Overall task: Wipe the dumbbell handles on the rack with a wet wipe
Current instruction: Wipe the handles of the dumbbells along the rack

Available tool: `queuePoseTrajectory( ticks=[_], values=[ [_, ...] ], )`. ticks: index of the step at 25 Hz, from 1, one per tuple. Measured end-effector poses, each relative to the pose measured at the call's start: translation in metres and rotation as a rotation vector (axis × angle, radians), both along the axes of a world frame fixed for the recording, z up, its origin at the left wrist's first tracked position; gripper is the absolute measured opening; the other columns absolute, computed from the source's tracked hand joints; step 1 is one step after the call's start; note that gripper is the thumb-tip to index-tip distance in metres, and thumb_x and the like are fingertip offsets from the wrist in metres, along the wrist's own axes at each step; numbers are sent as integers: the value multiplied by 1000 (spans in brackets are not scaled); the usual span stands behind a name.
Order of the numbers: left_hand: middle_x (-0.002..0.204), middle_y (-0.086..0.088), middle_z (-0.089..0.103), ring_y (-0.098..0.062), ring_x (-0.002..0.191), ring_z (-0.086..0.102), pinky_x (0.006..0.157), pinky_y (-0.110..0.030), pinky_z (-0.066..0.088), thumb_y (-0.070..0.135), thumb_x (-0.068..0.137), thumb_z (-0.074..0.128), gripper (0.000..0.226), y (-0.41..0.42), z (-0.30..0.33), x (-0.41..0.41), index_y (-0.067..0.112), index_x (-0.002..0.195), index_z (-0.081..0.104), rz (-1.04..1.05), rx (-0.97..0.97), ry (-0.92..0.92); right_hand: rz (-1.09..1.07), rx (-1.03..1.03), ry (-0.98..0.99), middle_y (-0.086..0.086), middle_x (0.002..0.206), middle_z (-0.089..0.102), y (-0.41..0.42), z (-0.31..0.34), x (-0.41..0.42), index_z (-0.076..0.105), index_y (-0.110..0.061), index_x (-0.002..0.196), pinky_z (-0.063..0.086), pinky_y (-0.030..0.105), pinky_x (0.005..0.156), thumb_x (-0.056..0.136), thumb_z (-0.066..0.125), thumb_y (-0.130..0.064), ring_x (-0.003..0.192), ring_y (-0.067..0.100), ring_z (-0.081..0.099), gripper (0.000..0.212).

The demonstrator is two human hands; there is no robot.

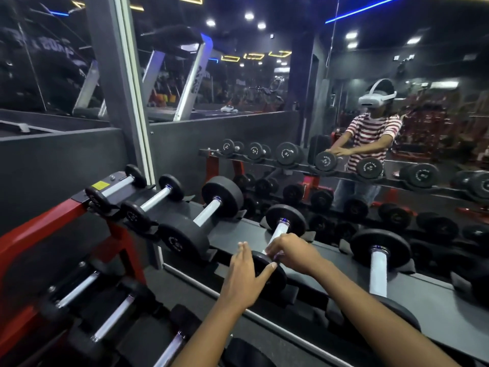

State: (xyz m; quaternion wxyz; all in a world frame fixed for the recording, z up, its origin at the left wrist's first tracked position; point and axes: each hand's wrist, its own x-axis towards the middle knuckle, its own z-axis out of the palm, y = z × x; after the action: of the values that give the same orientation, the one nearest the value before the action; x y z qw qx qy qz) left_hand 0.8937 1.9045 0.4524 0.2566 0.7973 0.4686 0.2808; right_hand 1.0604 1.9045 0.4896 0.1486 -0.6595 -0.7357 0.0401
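Observation:
A black dumbbell with a silver handle (pixel 277 230) lies on the top shelf of the rack (pixel 235 235), its far head (pixel 285 218) toward the mirror. My right hand (pixel 288 251) curls round the near end of that handle; a bit of white shows under the fingers, and I cannot tell if it is the wipe. My left hand (pixel 244 274) lies with straight fingers on the near head (pixel 272 274) of the same dumbbell.
Three smaller dumbbells (pixel 201 221) sit to the left on the same shelf, a larger one (pixel 378 263) to the right. A lower shelf (pixel 111 313) holds more. The red rack frame (pixel 39 229) stands at left. A mirror (pixel 370 144) behind shows a person in a striped shirt.

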Motion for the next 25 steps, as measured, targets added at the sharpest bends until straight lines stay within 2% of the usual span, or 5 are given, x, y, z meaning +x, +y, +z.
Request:
queuePoseTrajectory(
  ticks=[4,12,15,20,25],
  values=[
    [159,-4,10,-15,145,7,116,-29,15,66,85,45,94,1,-11,3,11,151,7,28,51,-65,11,18,-4,-10,107,70,13,-9,20,74,-29,93,52,36,83,79,63,-10,101,13,63,26],
    [159,-4,10,-15,145,7,116,-28,13,69,83,44,97,4,-14,2,12,151,7,11,60,-56,-244,172,101,2,105,72,50,-7,52,75,-25,98,53,39,84,81,58,-3,100,26,65,32],
    [158,-4,12,-14,145,7,116,-27,13,70,82,44,97,5,-16,2,12,151,9,17,70,-59,-162,171,93,2,104,71,41,-9,40,74,-24,97,52,40,84,81,58,-4,102,25,63,30],
    [158,-4,13,-14,145,8,115,-26,14,70,82,45,97,3,-14,3,11,151,9,19,77,-37,114,43,3,-14,116,67,10,-9,13,72,-25,107,48,30,88,84,55,-2,109,10,53,36],
    [157,-5,16,-14,144,11,115,-25,15,66,84,48,94,4,-13,3,10,151,12,27,91,-37,169,-56,-117,-10,97,70,18,3,1,69,-24,104,48,33,81,87,54,-12,96,9,43,26]
  ],
)
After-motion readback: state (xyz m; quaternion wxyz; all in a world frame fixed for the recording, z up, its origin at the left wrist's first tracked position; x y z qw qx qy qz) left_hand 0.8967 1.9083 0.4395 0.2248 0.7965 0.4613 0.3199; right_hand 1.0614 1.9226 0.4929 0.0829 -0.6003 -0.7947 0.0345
